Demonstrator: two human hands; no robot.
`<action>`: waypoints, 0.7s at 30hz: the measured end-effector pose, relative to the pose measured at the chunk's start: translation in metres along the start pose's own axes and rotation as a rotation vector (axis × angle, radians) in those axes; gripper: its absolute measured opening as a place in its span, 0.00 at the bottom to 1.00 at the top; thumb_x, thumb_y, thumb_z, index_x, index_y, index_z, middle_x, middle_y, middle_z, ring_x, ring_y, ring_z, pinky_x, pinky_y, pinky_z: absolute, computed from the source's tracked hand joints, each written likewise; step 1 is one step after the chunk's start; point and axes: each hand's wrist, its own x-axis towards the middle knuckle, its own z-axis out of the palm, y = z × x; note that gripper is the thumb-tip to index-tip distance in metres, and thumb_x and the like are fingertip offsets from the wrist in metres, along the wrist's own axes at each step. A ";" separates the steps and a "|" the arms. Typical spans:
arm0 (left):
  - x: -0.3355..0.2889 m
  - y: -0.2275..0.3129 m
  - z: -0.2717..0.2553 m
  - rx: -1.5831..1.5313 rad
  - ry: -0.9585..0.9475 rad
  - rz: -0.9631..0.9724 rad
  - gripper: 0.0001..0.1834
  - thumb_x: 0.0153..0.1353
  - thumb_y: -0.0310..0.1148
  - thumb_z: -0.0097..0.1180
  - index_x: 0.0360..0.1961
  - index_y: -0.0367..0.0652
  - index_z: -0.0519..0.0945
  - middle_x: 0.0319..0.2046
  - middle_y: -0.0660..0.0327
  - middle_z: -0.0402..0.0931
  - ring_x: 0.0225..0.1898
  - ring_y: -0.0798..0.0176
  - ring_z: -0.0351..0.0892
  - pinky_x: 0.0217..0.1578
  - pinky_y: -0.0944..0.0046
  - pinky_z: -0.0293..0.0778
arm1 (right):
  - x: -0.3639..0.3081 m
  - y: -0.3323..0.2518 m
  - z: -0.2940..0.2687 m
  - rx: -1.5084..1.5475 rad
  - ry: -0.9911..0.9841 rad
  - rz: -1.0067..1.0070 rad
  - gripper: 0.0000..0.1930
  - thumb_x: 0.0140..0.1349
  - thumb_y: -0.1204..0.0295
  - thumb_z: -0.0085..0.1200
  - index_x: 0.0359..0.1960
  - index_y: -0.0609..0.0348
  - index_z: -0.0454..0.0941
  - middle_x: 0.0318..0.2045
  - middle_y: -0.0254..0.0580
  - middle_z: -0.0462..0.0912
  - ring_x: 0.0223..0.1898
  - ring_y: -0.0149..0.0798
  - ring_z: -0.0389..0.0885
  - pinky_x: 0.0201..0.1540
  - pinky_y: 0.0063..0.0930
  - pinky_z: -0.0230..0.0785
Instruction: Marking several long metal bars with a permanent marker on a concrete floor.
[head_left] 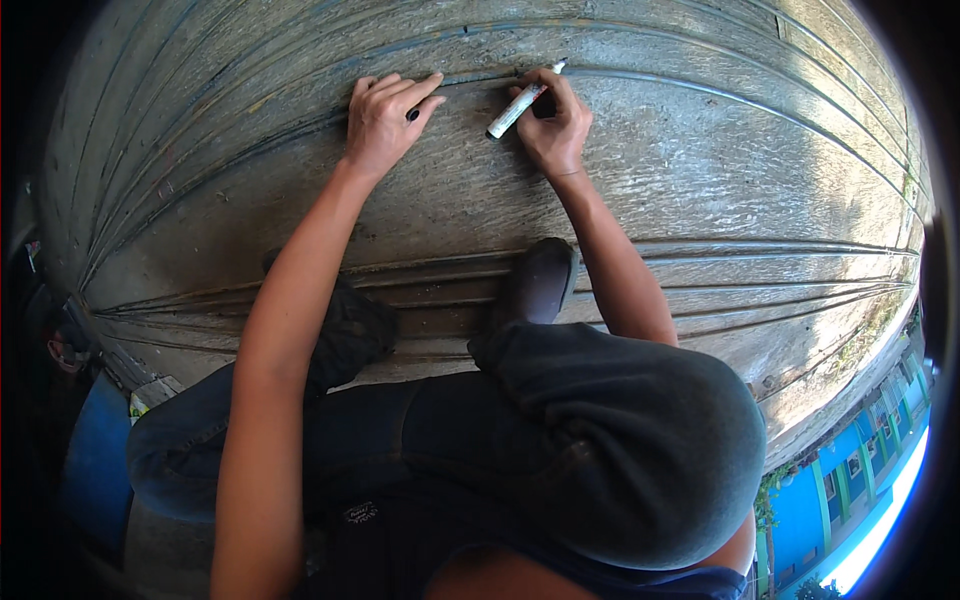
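Observation:
My right hand (558,125) is closed around a white marker (517,111) with printing on its barrel. Its dark nib points up and away to the right, close to a long thin metal rod (690,85). Tucked in the curled fingers of my left hand (383,122) is a small black marker cap (412,115). The left index finger and thumb reach out to the right, the fingertip at or just above the rod line; whether it touches cannot be made out. Between the two hands runs a short stretch of the rod.
More long rods (760,248) lie across the rough concrete floor (690,170), nearer my feet and beyond my hands. A dark shoe (537,283) rests by the near rods, below my bent knee (640,430). Sunlight falls at the right; a blue building (845,490) stands beyond.

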 end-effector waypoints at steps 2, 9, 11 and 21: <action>0.000 0.000 0.001 -0.019 0.014 -0.006 0.17 0.59 0.35 0.70 0.49 0.45 0.88 0.29 0.62 0.86 0.30 0.63 0.78 0.40 0.61 0.69 | 0.000 0.000 -0.001 0.015 0.001 0.006 0.15 0.52 0.79 0.68 0.42 0.57 0.81 0.32 0.44 0.85 0.30 0.42 0.85 0.35 0.32 0.77; -0.001 0.000 0.001 -0.032 -0.014 -0.063 0.17 0.58 0.37 0.71 0.49 0.47 0.88 0.29 0.62 0.87 0.29 0.64 0.77 0.42 0.60 0.68 | -0.001 0.005 0.002 -0.045 0.011 -0.043 0.14 0.54 0.77 0.71 0.41 0.56 0.81 0.32 0.34 0.86 0.29 0.26 0.83 0.34 0.22 0.76; -0.001 0.000 0.001 -0.040 -0.020 -0.086 0.17 0.58 0.38 0.71 0.48 0.47 0.89 0.29 0.61 0.87 0.28 0.64 0.77 0.43 0.60 0.68 | -0.001 0.005 0.002 -0.050 0.016 -0.048 0.15 0.54 0.77 0.71 0.42 0.57 0.81 0.32 0.34 0.86 0.29 0.26 0.83 0.34 0.22 0.76; -0.002 -0.003 0.003 -0.028 -0.006 -0.101 0.17 0.58 0.41 0.71 0.48 0.50 0.89 0.29 0.61 0.87 0.26 0.64 0.75 0.45 0.61 0.69 | 0.000 -0.001 0.001 -0.018 0.003 -0.020 0.16 0.53 0.78 0.69 0.43 0.57 0.80 0.34 0.39 0.86 0.32 0.34 0.85 0.36 0.27 0.77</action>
